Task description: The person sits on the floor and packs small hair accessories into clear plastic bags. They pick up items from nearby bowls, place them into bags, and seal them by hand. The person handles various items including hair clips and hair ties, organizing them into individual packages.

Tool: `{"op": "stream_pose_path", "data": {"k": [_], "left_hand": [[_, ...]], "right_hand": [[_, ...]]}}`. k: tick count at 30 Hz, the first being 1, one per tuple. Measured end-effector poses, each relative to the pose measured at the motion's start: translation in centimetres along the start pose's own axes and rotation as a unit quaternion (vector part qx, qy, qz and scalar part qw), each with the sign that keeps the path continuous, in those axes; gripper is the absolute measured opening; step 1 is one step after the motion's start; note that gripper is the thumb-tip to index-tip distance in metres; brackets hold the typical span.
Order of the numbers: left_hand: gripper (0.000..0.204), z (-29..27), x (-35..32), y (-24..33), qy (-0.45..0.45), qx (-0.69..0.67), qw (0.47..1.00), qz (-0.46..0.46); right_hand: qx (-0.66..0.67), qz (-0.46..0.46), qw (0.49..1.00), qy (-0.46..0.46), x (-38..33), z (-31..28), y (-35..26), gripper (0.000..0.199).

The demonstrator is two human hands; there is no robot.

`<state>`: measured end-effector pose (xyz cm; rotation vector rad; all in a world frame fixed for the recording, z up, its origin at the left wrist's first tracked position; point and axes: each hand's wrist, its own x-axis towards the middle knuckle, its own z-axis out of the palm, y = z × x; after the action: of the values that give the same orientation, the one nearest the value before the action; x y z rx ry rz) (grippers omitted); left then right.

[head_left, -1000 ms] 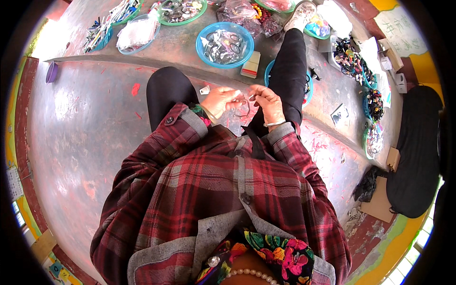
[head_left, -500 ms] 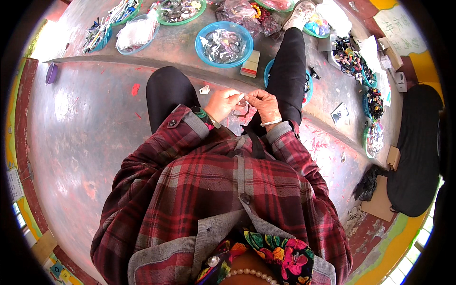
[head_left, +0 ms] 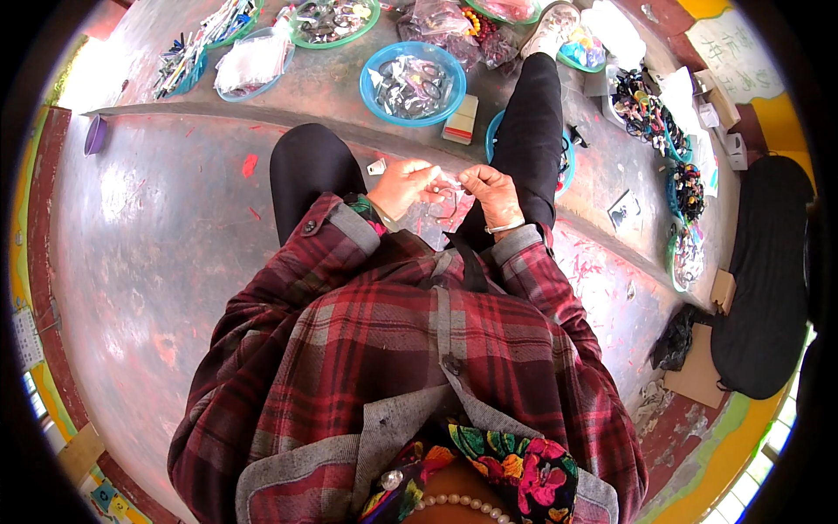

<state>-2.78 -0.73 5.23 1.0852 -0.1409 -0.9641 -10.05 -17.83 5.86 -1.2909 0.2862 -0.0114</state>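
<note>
One dark loop (head_left: 453, 206) between left grip (head_left: 403, 189), closure unclear, and right grip (head_left: 495, 195), narrowly pinching clear wrap (head_left: 449, 181).

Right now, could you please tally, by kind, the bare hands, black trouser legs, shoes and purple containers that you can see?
Hands: 2 (left hand, right hand)
Trouser legs: 2 (left leg, right leg)
Shoe: 1
Purple container: 1
Total: 6
</note>
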Motion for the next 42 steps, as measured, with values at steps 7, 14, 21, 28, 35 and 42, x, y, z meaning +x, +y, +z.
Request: {"op": "stream_pose_path", "data": {"k": [7, 14, 21, 28, 35, 42], "left_hand": [[0.022, 0.0, -0.1, 0.4, -0.021, -0.010, 1.000, -0.021], [0.018, 0.7, -0.4, 0.8, 0.024, 0.055, 0.997, -0.049], [0.017, -0.1, 0.0, 0.7, 0.045, 0.023, 0.998, -0.025], [0.013, -2.0, 0.5, 1.5, 0.143, -0.071, 0.986, 0.055], [0.012, -2.0, 0.4, 0.9, 0.140, -0.097, 0.985, 0.032], [0.015, -2.0, 0.7, 1.1, 0.137, -0.091, 0.986, 0.034]], "right_hand": [[-0.038, -0.019, 0.999, -0.007, 0.0, -0.2, 0.6, 0.006], [-0.043, -0.032, 0.999, 0.001, 0.1, -0.2, 1.4, 0.006], [-0.012, -0.012, 1.000, 0.004, 0.2, -0.9, 1.0, 0.014], [0.217, 0.024, 0.976, 0.003, 0.4, -1.6, 0.0, 0.026], [0.288, 0.030, 0.957, -0.032, 0.5, -1.7, -0.3, 0.020], [0.322, 0.041, 0.940, -0.101, 0.0, -2.6, -1.4, 0.015]]}}
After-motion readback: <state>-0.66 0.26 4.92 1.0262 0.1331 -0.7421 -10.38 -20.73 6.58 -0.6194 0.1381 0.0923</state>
